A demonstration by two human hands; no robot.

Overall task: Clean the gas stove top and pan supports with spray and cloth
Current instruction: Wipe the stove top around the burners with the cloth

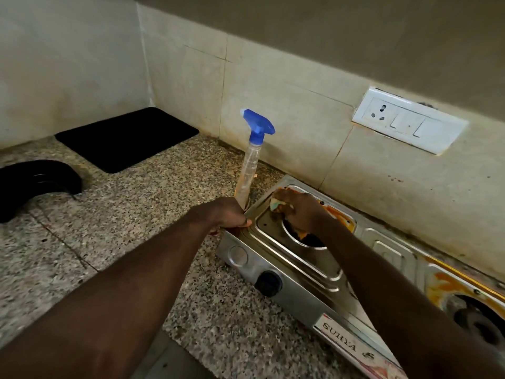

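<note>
Under the right hand, the cloth touches the stove.

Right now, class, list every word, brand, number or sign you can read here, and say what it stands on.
"SURYA": on the nameplate on the stove front.
Small mark after it: too blurred to read.
No readable text on the spray bottle or the wall socket.

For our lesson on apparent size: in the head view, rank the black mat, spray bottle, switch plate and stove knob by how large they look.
1. black mat
2. switch plate
3. spray bottle, its base hidden behind the left hand
4. stove knob, smallest though nearest the camera
</note>
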